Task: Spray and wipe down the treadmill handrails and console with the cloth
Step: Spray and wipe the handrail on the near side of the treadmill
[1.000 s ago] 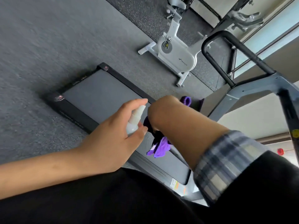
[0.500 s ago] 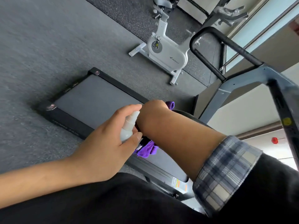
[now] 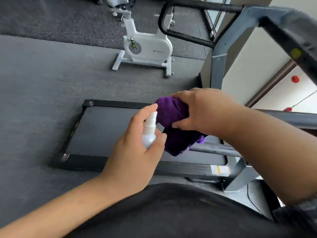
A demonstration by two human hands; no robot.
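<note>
My left hand grips a small white spray bottle, index finger on its top, nozzle facing the purple cloth. My right hand holds that bunched cloth just right of the bottle, above the near black handrail. The treadmill's dark belt lies below on the floor. The far handrail curves black at the top, joined to a grey-blue upright. The console is not clearly visible.
A white exercise bike stands on the grey floor beyond the treadmill. A window and wall are at the right, with a blurred frame bar close to the camera. My dark clothing fills the bottom of the view.
My right hand has turned so the purple cloth shows fully, bunched in front of the bottle. The camera view has swung round; both hands stay close together.
</note>
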